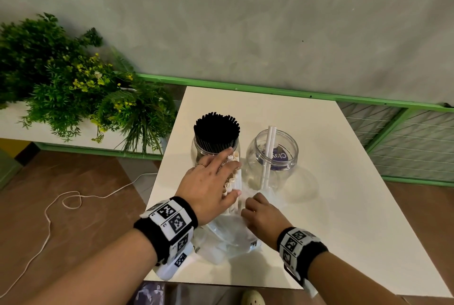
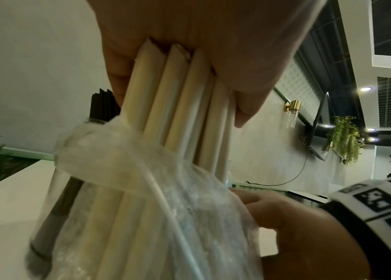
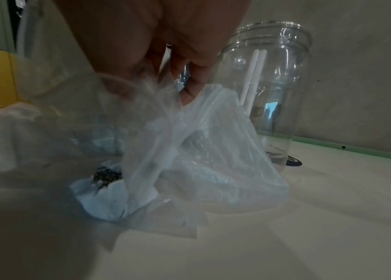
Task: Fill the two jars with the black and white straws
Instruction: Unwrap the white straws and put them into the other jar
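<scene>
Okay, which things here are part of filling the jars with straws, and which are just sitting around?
Part of the job:
- left hand gripping the white straws
- right hand pinching the plastic bag
- jar of black straws
- clear jar holding two white straws

Just lying about:
- plants
- cord on the floor
- green railing

Head looks down; wrist views sit close, sharing the bag (image 2: 156,217).

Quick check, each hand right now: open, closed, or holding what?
Left hand: closed around a bundle of white straws.
Right hand: pinching the clear plastic bag the straws come out of.
</scene>
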`<state>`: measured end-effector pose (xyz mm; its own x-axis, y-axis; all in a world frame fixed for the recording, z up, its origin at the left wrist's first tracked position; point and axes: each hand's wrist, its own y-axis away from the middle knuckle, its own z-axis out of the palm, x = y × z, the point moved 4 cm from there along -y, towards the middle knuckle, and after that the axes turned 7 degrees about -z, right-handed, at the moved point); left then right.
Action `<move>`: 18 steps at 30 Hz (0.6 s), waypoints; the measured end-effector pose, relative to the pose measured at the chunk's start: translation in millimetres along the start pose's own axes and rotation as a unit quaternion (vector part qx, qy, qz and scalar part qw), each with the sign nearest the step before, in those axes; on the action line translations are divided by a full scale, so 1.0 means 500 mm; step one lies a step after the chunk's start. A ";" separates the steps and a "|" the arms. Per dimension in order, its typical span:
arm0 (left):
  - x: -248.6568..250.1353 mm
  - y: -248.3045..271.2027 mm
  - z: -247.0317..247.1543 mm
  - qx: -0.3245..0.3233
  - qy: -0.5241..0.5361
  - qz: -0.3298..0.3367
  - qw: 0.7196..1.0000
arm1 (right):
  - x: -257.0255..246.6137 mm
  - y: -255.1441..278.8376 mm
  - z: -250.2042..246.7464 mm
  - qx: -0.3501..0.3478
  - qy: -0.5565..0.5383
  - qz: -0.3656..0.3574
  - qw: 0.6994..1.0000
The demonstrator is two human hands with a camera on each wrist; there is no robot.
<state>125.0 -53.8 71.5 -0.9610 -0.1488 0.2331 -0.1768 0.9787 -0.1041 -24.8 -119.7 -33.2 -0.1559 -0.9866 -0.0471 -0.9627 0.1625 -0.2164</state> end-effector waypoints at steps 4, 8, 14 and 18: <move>-0.008 -0.004 -0.003 0.005 0.005 -0.015 1.000 | 0.002 0.057 0.013 -0.032 0.004 -0.048 0.998; 0.001 -0.003 -0.001 0.004 0.006 -0.011 1.000 | 0.005 0.111 0.021 -0.082 -0.026 -0.012 0.996; 0.000 -0.006 0.001 0.000 -0.002 -0.012 1.000 | 0.025 0.047 -0.011 -0.144 -0.193 0.245 0.939; 0.000 -0.005 0.000 0.000 -0.002 -0.013 1.000 | 0.026 0.042 0.012 -0.135 -0.228 0.311 0.913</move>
<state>125.6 -56.3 71.9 -0.9570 -0.1740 0.2322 -0.2010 0.9747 -0.0978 -45.9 -129.1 -44.3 -0.6420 -0.5871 -0.4931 -0.7481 0.6205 0.2351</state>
